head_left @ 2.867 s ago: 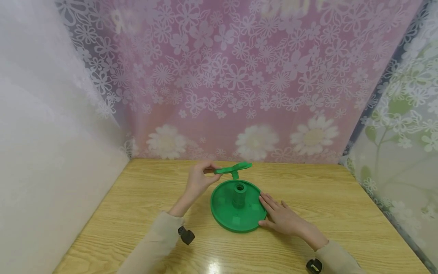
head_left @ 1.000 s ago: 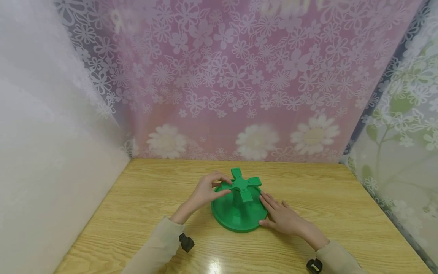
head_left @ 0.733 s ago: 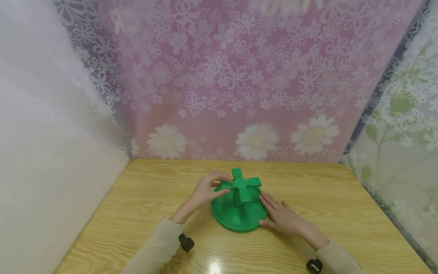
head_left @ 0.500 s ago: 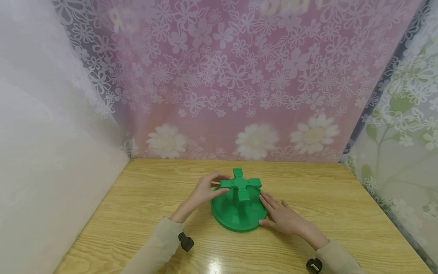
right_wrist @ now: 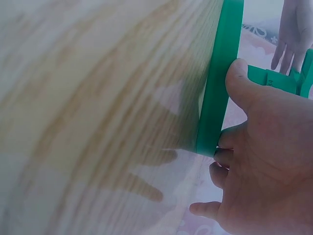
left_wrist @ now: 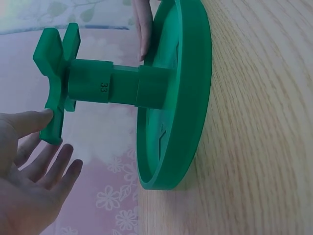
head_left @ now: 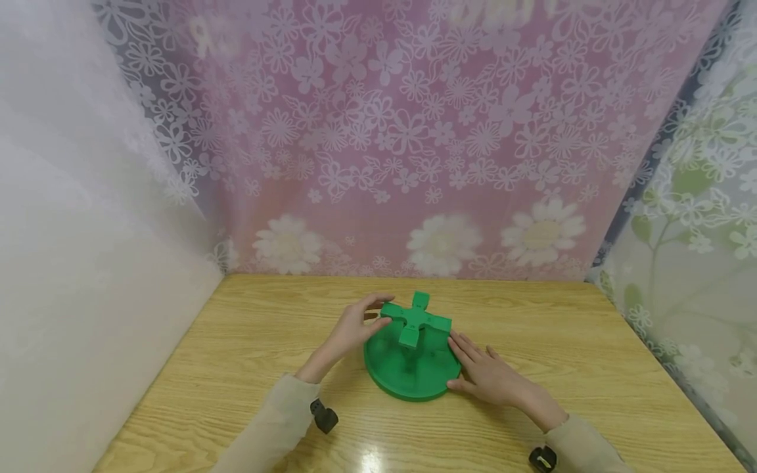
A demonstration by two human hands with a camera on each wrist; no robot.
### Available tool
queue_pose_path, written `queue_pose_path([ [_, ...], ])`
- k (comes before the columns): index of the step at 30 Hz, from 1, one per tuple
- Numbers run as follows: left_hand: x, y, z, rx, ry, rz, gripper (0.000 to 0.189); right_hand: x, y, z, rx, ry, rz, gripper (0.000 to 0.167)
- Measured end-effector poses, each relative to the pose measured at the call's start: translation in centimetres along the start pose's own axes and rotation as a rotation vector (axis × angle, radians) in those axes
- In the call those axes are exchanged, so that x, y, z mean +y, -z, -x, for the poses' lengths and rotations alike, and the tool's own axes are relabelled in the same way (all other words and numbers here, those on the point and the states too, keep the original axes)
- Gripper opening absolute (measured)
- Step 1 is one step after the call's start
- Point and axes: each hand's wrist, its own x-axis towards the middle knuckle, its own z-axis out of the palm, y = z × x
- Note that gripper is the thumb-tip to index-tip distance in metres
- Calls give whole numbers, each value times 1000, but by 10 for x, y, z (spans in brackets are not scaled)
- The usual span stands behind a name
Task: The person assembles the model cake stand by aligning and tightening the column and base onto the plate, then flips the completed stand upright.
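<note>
A green plastic cross-shaped knob [head_left: 416, 316] sits atop an upright green post [left_wrist: 122, 84] marked 33. This post rises from the middle of a round green dish-like base [head_left: 410, 378] with a raised rim. My left hand [head_left: 351, 326] has its thumb on the near side of the knob's left arm and a finger behind it, pinching the arm's end. The other left fingers spread loosely, as the left wrist view shows. On the base's right rim rests my right hand [head_left: 493, 378], its fingers nearly straight and its thumb [right_wrist: 237, 81] against the rim.
The base stands on a wood-grain table [head_left: 248, 348]. A pink flowered curtain [head_left: 378, 164] hangs behind, a pale wall [head_left: 89, 230] is at the left, and a flowered cloth [head_left: 698, 263] is at the right. Small black devices [head_left: 324, 416] sit at both sleeves.
The knob has gone from my left hand's raised hold, tilted above the base, onto the post. It has then turned clockwise seen from above. My right hand has stayed on the rim.
</note>
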Motion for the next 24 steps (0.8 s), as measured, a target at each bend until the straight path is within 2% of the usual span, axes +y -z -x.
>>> queue_pose_path([
  [4, 2, 0, 3, 109, -20, -16, 42, 1, -2, 0, 16, 18, 0, 86],
  [8, 10, -2, 7, 243, -72, -8, 35, 0, 0, 1, 5, 3, -2, 87],
  [11, 19, -7, 9, 285, -83, 0, 32, 0, 0, 0, 5, -2, -1, 87],
  [13, 25, -11, 10, 271, -80, -4, 32, 2, -2, 0, 11, -2, 13, 88],
  [16, 31, -18, 12, 207, -61, -8, 36, 5, -6, -1, 28, 1, 33, 88],
  [20, 31, -27, 13, 125, -41, -19, 41, 7, -7, -2, 24, -5, 29, 89],
  [24, 30, -32, 14, 91, -45, -43, 46, 4, -5, -1, 27, 9, 25, 87],
])
